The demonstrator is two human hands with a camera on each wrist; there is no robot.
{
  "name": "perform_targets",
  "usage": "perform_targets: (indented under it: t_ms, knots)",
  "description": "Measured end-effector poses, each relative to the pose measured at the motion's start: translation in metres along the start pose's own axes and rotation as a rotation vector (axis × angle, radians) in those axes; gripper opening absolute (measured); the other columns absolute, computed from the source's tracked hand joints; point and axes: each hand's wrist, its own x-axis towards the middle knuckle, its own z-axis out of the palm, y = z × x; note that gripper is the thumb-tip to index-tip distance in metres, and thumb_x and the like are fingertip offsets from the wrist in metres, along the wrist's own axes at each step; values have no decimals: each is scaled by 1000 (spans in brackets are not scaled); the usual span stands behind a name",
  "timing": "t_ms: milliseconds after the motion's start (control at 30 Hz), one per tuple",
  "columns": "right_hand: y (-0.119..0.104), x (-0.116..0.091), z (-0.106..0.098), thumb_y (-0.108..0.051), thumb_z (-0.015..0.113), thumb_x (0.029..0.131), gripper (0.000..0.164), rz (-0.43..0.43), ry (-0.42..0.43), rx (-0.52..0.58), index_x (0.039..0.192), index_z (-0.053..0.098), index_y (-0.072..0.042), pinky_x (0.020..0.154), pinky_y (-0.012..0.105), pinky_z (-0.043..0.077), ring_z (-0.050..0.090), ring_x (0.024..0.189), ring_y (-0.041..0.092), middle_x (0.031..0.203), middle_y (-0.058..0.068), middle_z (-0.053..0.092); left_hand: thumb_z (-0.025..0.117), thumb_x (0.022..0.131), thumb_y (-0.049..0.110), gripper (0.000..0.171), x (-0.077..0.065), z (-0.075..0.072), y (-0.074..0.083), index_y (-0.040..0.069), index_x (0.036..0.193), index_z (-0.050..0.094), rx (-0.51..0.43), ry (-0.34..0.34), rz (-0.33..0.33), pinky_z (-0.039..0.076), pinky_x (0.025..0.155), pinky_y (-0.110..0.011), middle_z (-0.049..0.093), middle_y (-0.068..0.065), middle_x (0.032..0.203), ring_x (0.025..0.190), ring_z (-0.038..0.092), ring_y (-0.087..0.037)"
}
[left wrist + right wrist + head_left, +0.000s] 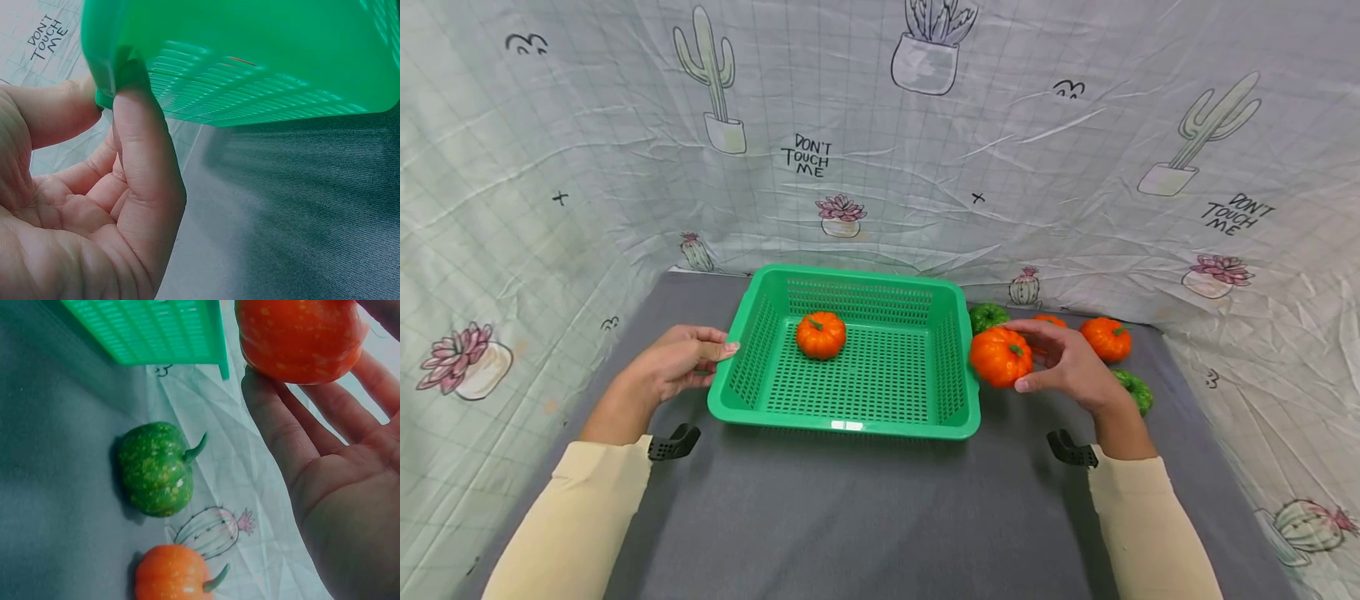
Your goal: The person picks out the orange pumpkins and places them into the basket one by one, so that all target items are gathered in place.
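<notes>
My left hand (683,360) pinches the left rim of a green plastic basket (850,426), thumb above and fingers below, as the left wrist view shows closely. One small orange pumpkin (821,336) sits inside the basket, towards its left back. Just beside the basket's right rim, my right hand (1070,364) holds another orange pumpkin (1000,357) between thumb and fingers, raised off the table. In the right wrist view this pumpkin (300,340) is partly cut off by the top edge. Below it lie a green pumpkin (156,469) and an orange one (172,575).
Right of the basket, a green pumpkin (988,317) stands at the back, with an orange pumpkin (1107,339) and another green one (1135,392) farther right. One more orange pumpkin (1049,320) is mostly hidden behind my right hand. Patterned cloth (880,108) walls surround the grey table (850,517).
</notes>
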Motion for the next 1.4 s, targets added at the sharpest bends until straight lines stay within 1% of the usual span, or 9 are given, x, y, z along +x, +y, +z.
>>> perform_targets:
  t_ms: [67,267,433,667,800,933,1033,1200,1400]
  knots:
    - [-1,3,2,16,80,78,74,0,-2,-4,146,51,6,92,24,60,68,117,8,135,-7,65,70,102,23,20,0,0,0,9,113,62,-3,0,1,59,73,-28,64,8,83,76,58,-8]
    - [-3,13,8,14,82,77,75,-12,-11,-25,145,53,3,96,24,58,67,118,10,137,-6,65,69,102,23,19,-2,-1,0,9,113,61,-16,-3,6,59,73,-28,64,8,84,76,58,-8]
    - [-5,21,14,14,82,77,75,-22,-29,-25,146,53,2,95,25,59,67,119,12,137,-5,65,69,102,22,19,-4,-2,0,9,114,61,-22,-7,9,59,74,-28,65,8,84,77,59,-8]
    - [-9,30,22,12,83,77,76,-18,-28,-26,146,54,0,97,25,58,65,122,12,138,-4,65,69,102,22,20,-4,-3,-1,9,114,61,-31,-7,10,59,74,-28,66,8,85,77,59,-8]
    - [-8,36,26,11,85,76,76,-16,-25,-35,145,55,-1,98,25,57,64,123,12,137,-5,65,70,102,22,16,-3,-3,-2,10,111,62,-42,-8,11,59,73,-28,66,8,84,76,60,-8]
    - [-6,40,30,7,86,77,76,-10,-29,-46,146,55,-2,99,23,57,62,125,10,138,-6,64,70,102,21,14,-2,-3,-3,11,109,63,-51,-14,12,60,73,-28,67,7,84,75,61,-8]
    - [-6,44,32,6,86,79,76,-18,-41,-51,147,54,-1,100,23,56,62,126,9,139,-5,64,69,102,21,17,-1,-2,-3,9,112,63,-48,-17,12,60,73,-28,66,7,84,76,61,-8]
    - [-8,51,37,4,87,79,77,-14,-46,-66,148,54,-4,100,24,56,62,127,8,142,3,63,69,102,22,21,0,-1,-2,7,115,61,-45,-17,14,60,74,-28,67,7,86,77,62,-9]
    - [-12,57,42,2,88,79,77,1,-55,-72,148,54,-4,101,27,57,62,127,8,145,13,61,68,102,22,19,-1,-1,0,8,113,61,-38,-20,15,59,74,-29,66,6,85,77,60,-9]
